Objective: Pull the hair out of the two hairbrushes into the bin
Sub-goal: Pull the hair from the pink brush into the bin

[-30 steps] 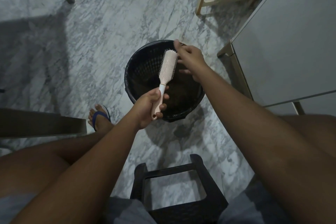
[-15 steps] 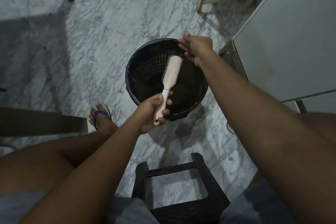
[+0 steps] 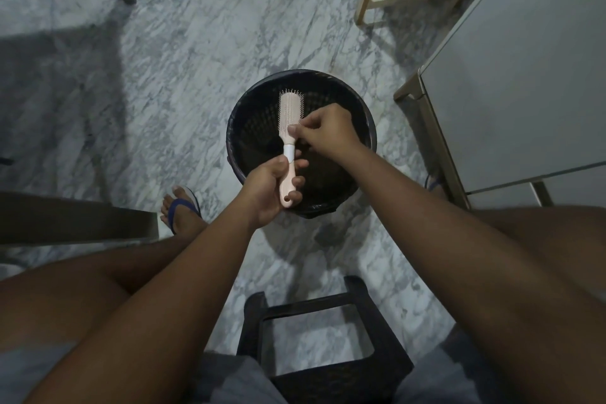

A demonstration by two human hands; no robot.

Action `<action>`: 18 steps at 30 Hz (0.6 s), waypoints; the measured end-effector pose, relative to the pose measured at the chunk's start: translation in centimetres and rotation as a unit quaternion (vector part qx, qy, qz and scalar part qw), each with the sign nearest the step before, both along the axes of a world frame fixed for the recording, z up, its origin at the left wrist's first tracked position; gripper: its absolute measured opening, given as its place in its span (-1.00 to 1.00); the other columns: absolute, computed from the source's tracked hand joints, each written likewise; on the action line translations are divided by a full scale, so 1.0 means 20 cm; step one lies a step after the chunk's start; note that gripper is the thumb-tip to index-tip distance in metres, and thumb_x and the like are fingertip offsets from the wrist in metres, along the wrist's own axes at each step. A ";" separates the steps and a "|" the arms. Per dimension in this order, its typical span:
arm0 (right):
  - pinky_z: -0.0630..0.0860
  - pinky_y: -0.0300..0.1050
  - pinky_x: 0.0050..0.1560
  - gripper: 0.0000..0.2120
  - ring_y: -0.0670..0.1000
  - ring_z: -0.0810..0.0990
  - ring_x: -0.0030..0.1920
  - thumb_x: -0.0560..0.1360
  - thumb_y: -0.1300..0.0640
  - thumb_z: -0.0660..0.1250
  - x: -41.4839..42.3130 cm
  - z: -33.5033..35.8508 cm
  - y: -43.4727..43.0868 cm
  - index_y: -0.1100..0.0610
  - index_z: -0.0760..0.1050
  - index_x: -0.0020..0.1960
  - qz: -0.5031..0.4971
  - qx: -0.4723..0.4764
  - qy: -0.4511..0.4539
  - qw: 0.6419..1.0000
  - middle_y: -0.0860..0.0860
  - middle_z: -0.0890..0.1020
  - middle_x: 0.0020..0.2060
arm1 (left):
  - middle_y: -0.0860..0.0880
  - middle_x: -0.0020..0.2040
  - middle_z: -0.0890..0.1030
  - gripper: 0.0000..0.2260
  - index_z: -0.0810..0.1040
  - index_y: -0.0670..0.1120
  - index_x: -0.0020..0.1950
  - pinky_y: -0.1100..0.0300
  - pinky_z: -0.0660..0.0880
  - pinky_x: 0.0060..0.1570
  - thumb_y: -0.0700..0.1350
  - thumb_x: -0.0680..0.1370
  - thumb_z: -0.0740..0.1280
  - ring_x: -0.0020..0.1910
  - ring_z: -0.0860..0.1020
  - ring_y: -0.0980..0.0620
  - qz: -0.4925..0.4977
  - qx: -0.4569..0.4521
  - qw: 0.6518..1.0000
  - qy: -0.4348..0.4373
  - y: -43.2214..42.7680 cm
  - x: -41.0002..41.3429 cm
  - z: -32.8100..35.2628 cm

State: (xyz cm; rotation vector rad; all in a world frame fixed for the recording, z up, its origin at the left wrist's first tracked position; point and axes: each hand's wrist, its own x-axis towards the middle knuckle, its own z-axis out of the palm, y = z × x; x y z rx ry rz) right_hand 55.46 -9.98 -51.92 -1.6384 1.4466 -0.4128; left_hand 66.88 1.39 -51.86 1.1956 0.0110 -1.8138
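Hairbrush [image 3: 289,115]: pink, bristles up, held over the bin [image 3: 367,115], which stands on the marble floor [image 3: 183,82].
Left hand [image 3: 269,187]: grip clamped round the handle, below the white band.
Right hand [image 3: 323,133]: thumb and fingertips [image 3: 292,130] pinched together at the lower bristles; whether hair lies between them cannot be told.
Second brush: not in view.
Step judged: plucking hair near the neck.
Advice: pinch low at the bristle roots, draw upward along the pins, keep the head over the opening, release inside the rim.
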 end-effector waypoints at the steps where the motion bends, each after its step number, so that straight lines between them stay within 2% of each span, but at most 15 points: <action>1: 0.68 -0.08 -0.12 -0.80 -0.14 0.68 -0.33 0.47 0.01 0.50 0.00 0.02 -0.02 0.16 0.72 -0.14 0.012 -0.012 0.010 1.000 0.00 0.71 -0.34 | -0.08 -0.05 0.56 -0.72 0.44 -0.19 0.31 0.28 0.28 -0.54 -0.16 0.68 0.07 -0.38 0.40 0.08 0.003 0.001 1.000 0.000 0.00 0.00 0.00; 4: 0.64 -0.20 -0.22 -0.76 -0.21 0.61 -0.45 0.56 0.04 0.39 -0.01 0.08 -0.06 0.16 0.69 -0.17 0.031 -0.049 0.038 0.998 -0.01 0.69 -0.40 | -0.08 -0.02 0.57 -0.72 0.44 -0.20 0.30 0.29 0.30 -0.54 -0.12 0.69 0.07 -0.38 0.41 0.09 0.007 0.001 1.000 0.009 -0.01 0.00 0.00; 7: 0.57 -0.32 -0.36 -0.71 -0.20 0.62 -0.46 0.62 0.06 0.30 -0.03 0.12 -0.10 0.21 0.65 -0.14 0.024 -0.057 0.033 0.998 0.01 0.69 -0.37 | -0.07 -0.04 0.59 -0.72 0.45 -0.20 0.29 0.30 0.30 -0.54 -0.11 0.70 0.07 -0.37 0.41 0.10 0.009 -0.010 1.000 0.017 -0.04 0.00 0.03; 10: 0.62 -0.18 -0.41 -0.68 -0.09 0.67 -0.42 0.66 0.06 0.21 -0.04 0.14 -0.13 0.25 0.60 -0.08 -0.076 -0.037 -0.049 0.995 0.04 0.70 -0.30 | -0.07 -0.05 0.58 -0.73 0.46 -0.19 0.27 0.31 0.30 -0.54 -0.11 0.70 0.07 -0.37 0.41 0.11 0.017 -0.010 0.999 0.029 -0.07 -0.01 0.06; 12: 0.56 -0.26 -0.44 -0.67 -0.10 0.65 -0.44 0.67 0.04 0.17 -0.06 0.16 -0.15 0.22 0.57 -0.09 -0.134 -0.050 -0.083 0.986 0.04 0.69 -0.30 | -0.07 -0.03 0.57 -0.73 0.45 -0.20 0.28 0.31 0.30 -0.54 -0.11 0.70 0.07 -0.36 0.40 0.10 0.017 -0.006 1.000 0.025 -0.06 0.00 0.05; 14: 0.48 -0.34 -0.45 -0.65 -0.15 0.61 -0.47 0.68 0.03 0.15 -0.09 0.15 -0.16 0.19 0.53 -0.14 -0.147 -0.073 -0.080 0.983 0.05 0.66 -0.31 | -0.07 -0.02 0.58 -0.72 0.45 -0.20 0.29 0.31 0.31 -0.54 -0.12 0.69 0.08 -0.36 0.41 0.10 0.009 -0.005 1.000 0.016 -0.05 0.00 0.04; 17: 0.48 -0.27 -0.44 -0.65 -0.12 0.60 -0.44 0.69 0.00 0.08 -0.12 0.10 -0.14 0.10 0.46 -0.18 -0.160 -0.026 -0.070 0.984 0.02 0.60 -0.32 | -0.05 -0.05 0.58 -0.73 0.45 -0.19 0.28 0.31 0.31 -0.55 -0.12 0.69 0.07 -0.37 0.42 0.11 0.024 0.000 1.000 0.020 -0.04 0.02 0.04; 18: 0.48 -0.26 -0.45 -0.65 -0.10 0.59 -0.42 0.70 0.00 0.06 -0.13 0.09 -0.13 0.09 0.43 -0.18 -0.190 0.021 -0.104 0.976 0.00 0.56 -0.33 | -0.05 -0.06 0.58 -0.74 0.45 -0.18 0.26 0.32 0.29 -0.54 -0.11 0.69 0.07 -0.38 0.41 0.12 0.038 0.003 0.999 0.025 -0.04 0.02 0.03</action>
